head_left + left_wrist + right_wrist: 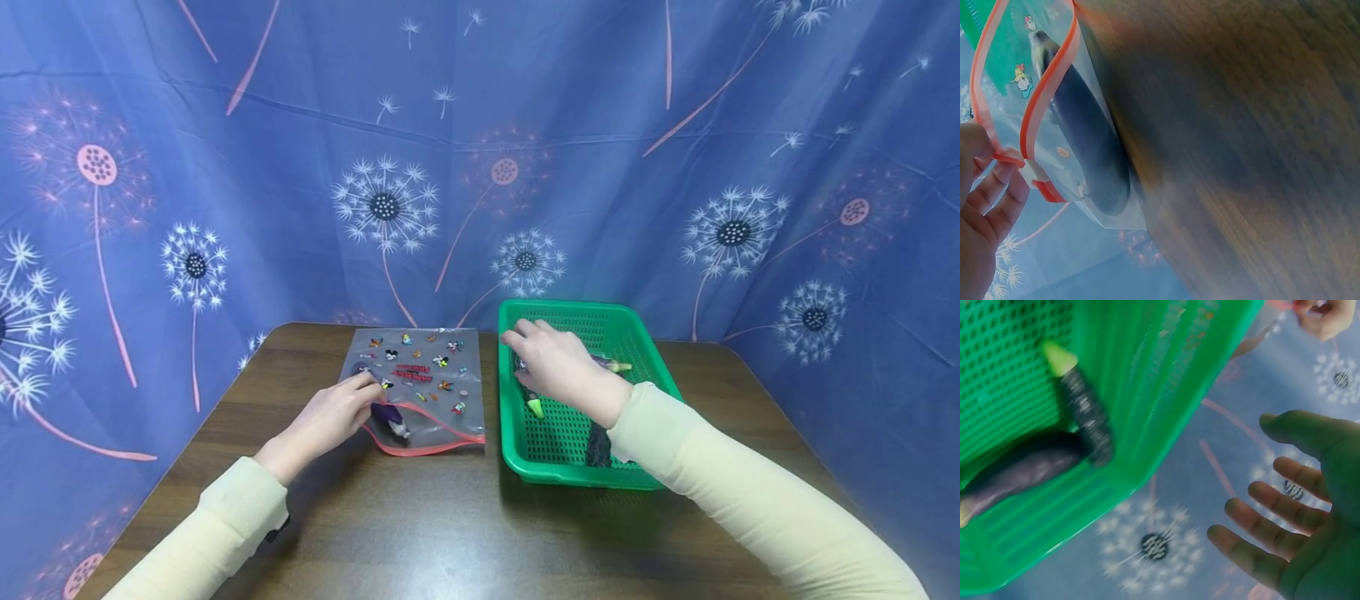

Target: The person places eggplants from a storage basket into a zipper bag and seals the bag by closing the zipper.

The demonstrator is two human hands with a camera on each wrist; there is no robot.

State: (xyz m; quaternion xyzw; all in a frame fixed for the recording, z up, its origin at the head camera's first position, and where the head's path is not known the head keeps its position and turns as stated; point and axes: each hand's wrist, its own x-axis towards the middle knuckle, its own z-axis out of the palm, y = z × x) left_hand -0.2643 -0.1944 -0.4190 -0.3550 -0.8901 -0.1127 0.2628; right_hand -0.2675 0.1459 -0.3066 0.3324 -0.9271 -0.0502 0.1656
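A clear zip bag (420, 358) with cartoon prints and a red zip edge lies on the table, its mouth parted. Inside is a dark purple eggplant (1094, 150). My left hand (330, 417) pinches the red edge at the bag's left corner, beside the white slider (1036, 171). Over the left side of a green basket (517, 468) hovers my right hand (562, 367), fingers spread and holding nothing in the right wrist view. Below it in the basket lie a purple eggplant (1029, 465) and a dark, bumpy, long vegetable with a light green end (1088, 412).
Near the basket's front wall sits a dark, rough-looking item (597, 448), partly hidden by the right sleeve. The brown wooden table (420, 533) extends in front of the bag and basket. A blue curtain (300, 208) with dandelion prints hangs behind and at both sides.
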